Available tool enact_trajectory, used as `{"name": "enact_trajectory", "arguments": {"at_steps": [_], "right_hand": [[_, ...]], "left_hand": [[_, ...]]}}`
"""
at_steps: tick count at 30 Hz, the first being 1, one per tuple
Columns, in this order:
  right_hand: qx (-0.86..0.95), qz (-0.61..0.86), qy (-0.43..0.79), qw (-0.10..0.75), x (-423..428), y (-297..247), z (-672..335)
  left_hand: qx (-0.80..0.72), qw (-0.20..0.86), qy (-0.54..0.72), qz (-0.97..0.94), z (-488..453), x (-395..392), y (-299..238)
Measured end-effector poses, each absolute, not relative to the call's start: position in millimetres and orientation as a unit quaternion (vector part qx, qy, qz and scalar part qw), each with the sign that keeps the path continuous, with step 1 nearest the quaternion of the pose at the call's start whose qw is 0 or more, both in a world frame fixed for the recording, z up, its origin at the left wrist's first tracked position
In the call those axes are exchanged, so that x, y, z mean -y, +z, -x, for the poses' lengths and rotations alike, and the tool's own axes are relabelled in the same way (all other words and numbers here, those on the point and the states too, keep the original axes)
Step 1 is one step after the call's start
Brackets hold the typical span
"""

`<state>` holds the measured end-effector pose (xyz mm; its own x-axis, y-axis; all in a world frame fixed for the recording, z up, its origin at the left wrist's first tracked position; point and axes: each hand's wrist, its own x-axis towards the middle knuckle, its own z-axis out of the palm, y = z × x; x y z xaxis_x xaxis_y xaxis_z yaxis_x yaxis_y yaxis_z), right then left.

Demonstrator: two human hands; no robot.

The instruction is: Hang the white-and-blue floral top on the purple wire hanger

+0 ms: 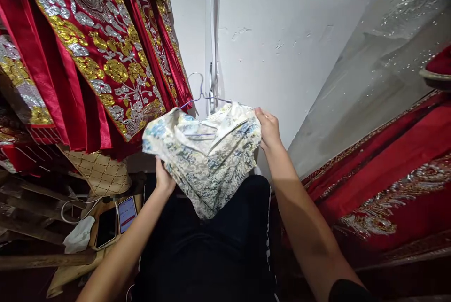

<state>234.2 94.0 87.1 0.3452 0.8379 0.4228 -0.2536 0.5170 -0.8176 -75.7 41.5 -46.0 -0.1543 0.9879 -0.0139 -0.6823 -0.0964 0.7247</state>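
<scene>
A cream garment with a blue and yellow print hangs bunched on a thin wire hanger in front of me. My left hand grips the garment's lower left part from underneath, fingers hidden in the cloth. My right hand pinches the garment's upper right edge, close to the hanger's right arm. The hanger's hook points up toward the white wall. Below the garment lies black cloth with a white side stripe.
Red garments with gold and silver embroidery hang at the left. More red embroidered fabric lies at the right, under a silver sparkly cloth. Two phones, a cable and a crumpled tissue rest on a wooden surface at lower left.
</scene>
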Motion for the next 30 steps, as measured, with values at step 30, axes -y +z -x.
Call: {"name": "enact_trajectory", "arguments": {"at_steps": [30], "right_hand": [[0.299,0.357,0.226,0.856,-71.6,58.7,-252.2]], "left_hand": [[-0.373,0.418,0.674,-0.481,56.0,-23.5,-7.7]]}}
